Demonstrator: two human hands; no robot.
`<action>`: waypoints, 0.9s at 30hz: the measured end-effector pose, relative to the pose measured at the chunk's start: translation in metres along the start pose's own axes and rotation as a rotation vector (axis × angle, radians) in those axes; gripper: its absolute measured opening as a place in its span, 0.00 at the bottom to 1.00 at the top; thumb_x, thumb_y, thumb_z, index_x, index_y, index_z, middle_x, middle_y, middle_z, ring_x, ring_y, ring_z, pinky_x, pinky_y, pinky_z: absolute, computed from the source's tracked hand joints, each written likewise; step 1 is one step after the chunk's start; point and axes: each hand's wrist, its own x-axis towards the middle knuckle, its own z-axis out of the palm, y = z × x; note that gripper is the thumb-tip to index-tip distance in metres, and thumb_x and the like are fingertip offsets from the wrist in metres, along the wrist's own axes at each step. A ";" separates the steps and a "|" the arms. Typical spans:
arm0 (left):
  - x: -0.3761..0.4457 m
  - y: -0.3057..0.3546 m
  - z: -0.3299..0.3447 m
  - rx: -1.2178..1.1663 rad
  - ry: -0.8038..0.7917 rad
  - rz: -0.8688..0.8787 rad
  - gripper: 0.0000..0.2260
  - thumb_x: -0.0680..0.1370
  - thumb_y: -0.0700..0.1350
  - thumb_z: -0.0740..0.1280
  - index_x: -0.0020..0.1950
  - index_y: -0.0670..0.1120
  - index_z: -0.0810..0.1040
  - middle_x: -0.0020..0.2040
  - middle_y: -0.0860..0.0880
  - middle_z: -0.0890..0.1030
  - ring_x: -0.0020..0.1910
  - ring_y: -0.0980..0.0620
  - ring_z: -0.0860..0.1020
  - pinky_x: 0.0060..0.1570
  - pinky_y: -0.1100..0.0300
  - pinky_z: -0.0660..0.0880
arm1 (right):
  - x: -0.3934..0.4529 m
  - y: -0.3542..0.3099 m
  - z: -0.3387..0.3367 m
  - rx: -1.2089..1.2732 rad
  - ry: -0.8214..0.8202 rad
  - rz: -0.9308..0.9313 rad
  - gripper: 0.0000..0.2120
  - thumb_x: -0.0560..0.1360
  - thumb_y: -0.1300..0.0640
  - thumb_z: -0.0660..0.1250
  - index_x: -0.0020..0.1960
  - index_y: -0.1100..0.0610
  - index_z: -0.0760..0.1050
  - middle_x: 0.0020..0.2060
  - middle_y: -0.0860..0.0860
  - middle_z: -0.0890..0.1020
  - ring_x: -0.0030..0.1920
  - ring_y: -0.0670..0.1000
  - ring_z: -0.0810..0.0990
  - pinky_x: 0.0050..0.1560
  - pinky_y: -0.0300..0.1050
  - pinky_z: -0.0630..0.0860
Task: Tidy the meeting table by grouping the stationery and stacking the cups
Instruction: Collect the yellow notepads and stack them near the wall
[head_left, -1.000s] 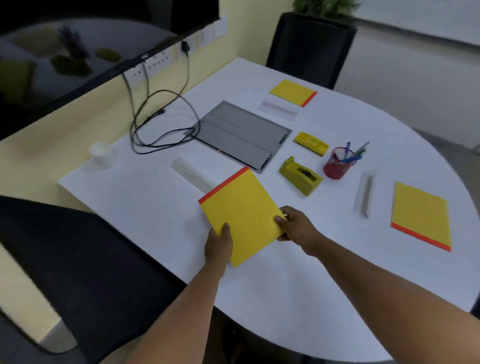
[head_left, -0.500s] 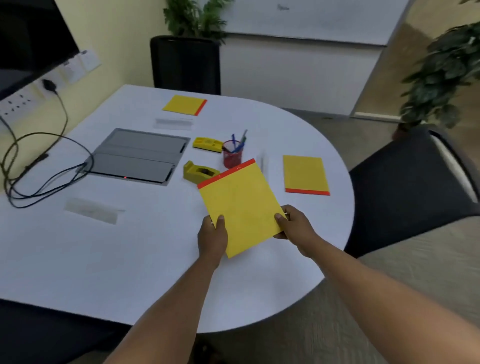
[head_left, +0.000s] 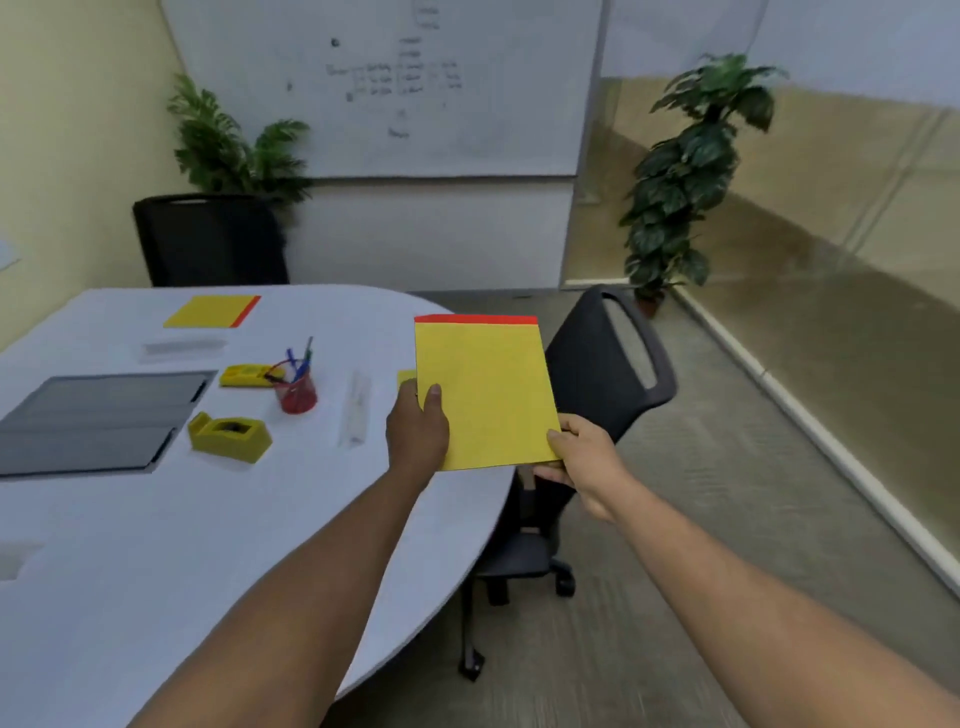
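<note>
Both hands hold a yellow notepad (head_left: 485, 392) with a red top strip, lifted above the right end of the white table (head_left: 156, 545). My left hand (head_left: 418, 428) grips its left edge, my right hand (head_left: 576, 457) its lower right corner. A corner of a second yellow pad (head_left: 406, 378) peeks out behind it on the table. A third yellow pad (head_left: 213, 312) lies at the far side. A red pen cup (head_left: 297, 392) with pens, a yellow tape dispenser (head_left: 228, 436), a yellow stapler (head_left: 244, 375) and two clear rulers (head_left: 356, 405) (head_left: 182, 347) sit mid-table.
A grey folder (head_left: 93, 421) lies at the left. A black office chair (head_left: 602, 395) stands at the table's right end, another chair (head_left: 208, 239) at the far side. Potted plants (head_left: 680, 176) and a whiteboard (head_left: 395, 83) stand by the walls.
My view has swung to the right. The held notepad has moved right over the table's right end and turned upright, now covering most of the pad lying there.
</note>
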 end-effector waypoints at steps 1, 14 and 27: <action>0.000 0.012 0.011 -0.018 -0.009 0.029 0.11 0.84 0.50 0.57 0.58 0.45 0.74 0.49 0.52 0.77 0.50 0.47 0.76 0.50 0.53 0.71 | 0.000 -0.006 -0.013 0.018 0.029 -0.010 0.09 0.83 0.59 0.58 0.56 0.52 0.76 0.52 0.52 0.83 0.49 0.51 0.84 0.38 0.39 0.81; 0.007 0.139 0.175 -0.246 -0.244 0.282 0.17 0.73 0.48 0.56 0.60 0.56 0.75 0.48 0.58 0.81 0.46 0.57 0.78 0.44 0.55 0.74 | 0.025 -0.061 -0.181 0.366 0.261 -0.110 0.10 0.83 0.61 0.58 0.61 0.56 0.74 0.51 0.54 0.83 0.44 0.53 0.84 0.36 0.43 0.82; 0.092 0.170 0.342 -0.029 -0.404 0.474 0.24 0.84 0.47 0.58 0.79 0.55 0.58 0.57 0.50 0.80 0.53 0.46 0.78 0.51 0.51 0.75 | 0.149 -0.085 -0.290 0.302 0.627 -0.132 0.12 0.82 0.61 0.59 0.64 0.54 0.74 0.54 0.53 0.83 0.53 0.55 0.83 0.48 0.50 0.83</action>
